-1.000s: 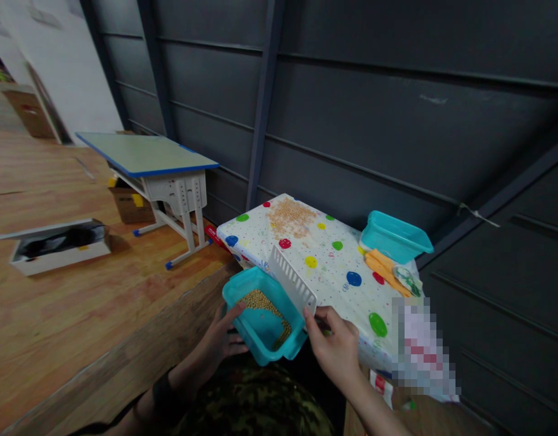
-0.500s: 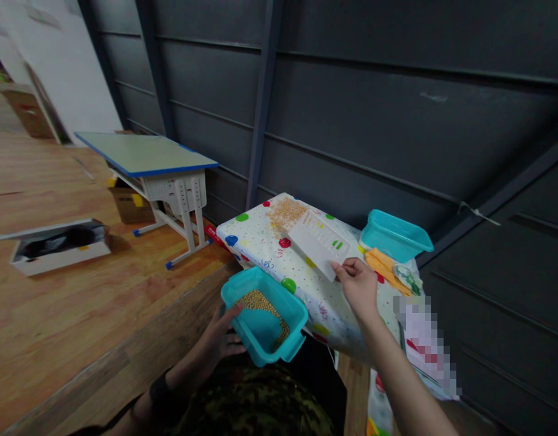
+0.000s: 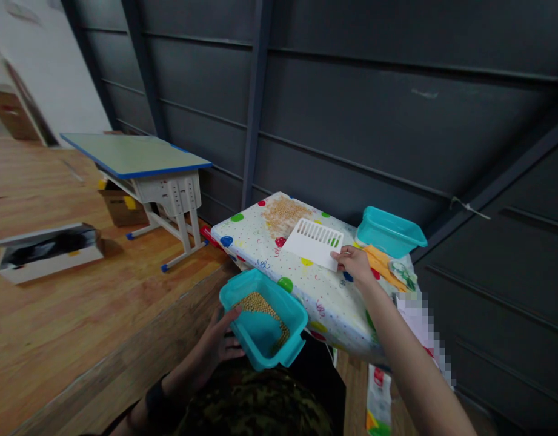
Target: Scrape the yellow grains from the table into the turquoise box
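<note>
Overhead and behind, the dark grey panelled wall (image 3: 351, 109) fills most of the view, with the wooden floor (image 3: 79, 303) to the left. The table (image 3: 324, 297), under a white cloth with coloured dots, has hardly moved in the view over the last second.

The teal tub (image 3: 260, 333) hangs just off the table's near edge, about where it was earlier. The left hand (image 3: 219, 342) cups it from below, fingers spread under the base and thumb hooked over the rim. A second teal tub (image 3: 390, 230) sits at the table's far right corner.

The white slotted scraper (image 3: 312, 245) is what changed. A second ago it stood on edge against the held tub; now it lies almost flat over the cloth, just beside the loose pile of beans (image 3: 285, 212). The right hand (image 3: 355, 266) has reached out with it, fingers pinching its near right corner. That puts the scraper back by the pile, well apart from the tub.

The beans in the tub (image 3: 255, 303) look unchanged.
</note>
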`<state>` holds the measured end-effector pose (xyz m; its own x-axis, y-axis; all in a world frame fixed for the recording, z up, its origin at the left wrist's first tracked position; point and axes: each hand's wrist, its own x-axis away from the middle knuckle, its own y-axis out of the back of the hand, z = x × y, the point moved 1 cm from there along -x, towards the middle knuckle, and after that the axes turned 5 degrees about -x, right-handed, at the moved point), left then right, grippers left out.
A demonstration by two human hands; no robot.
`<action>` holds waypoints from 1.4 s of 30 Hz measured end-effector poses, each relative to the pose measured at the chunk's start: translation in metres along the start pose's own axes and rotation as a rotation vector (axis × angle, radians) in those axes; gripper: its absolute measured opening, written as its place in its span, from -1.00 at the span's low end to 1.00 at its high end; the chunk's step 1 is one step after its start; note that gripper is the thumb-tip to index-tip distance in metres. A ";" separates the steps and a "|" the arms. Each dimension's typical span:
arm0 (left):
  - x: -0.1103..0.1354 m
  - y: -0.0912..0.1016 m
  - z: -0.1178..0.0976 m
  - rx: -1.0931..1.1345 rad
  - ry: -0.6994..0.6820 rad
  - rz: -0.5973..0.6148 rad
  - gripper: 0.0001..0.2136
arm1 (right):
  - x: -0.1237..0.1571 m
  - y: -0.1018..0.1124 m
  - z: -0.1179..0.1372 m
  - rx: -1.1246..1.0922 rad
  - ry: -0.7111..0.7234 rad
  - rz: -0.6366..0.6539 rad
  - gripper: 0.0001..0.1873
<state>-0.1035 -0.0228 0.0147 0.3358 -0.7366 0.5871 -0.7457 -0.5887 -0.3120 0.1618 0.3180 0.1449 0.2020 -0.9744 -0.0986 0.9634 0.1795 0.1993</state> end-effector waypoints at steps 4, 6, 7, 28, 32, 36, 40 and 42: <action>0.004 -0.001 0.001 0.004 -0.011 0.023 0.05 | -0.032 -0.003 0.003 0.031 -0.068 -0.103 -0.30; 0.004 0.000 0.000 0.000 -0.003 0.028 0.07 | -0.045 -0.005 0.004 0.037 -0.089 -0.136 -0.35; 0.003 0.000 0.000 -0.001 0.001 0.024 0.06 | -0.052 -0.006 0.004 0.041 -0.091 -0.145 -0.38; -0.004 0.008 0.005 -0.037 -0.012 -0.027 -0.18 | -0.039 -0.059 0.008 -0.161 0.051 -0.001 -0.23; 0.001 0.009 0.003 -0.029 -0.019 -0.006 -0.07 | -0.026 -0.078 0.012 -0.161 0.061 0.094 -0.19; 0.008 0.006 0.001 -0.025 -0.035 0.018 -0.10 | -0.020 -0.084 0.013 -0.179 0.036 0.148 -0.15; 0.007 0.005 0.001 -0.032 -0.030 -0.011 -0.11 | -0.026 -0.073 0.015 -0.191 0.044 0.055 -0.16; 0.009 0.003 -0.003 -0.014 -0.022 -0.026 -0.04 | -0.030 -0.065 0.015 -0.189 0.044 0.015 -0.16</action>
<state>-0.1047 -0.0304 0.0210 0.3677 -0.7287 0.5778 -0.7443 -0.6031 -0.2868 0.0905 0.3339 0.1497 0.2197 -0.9654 -0.1403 0.9754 0.2197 0.0152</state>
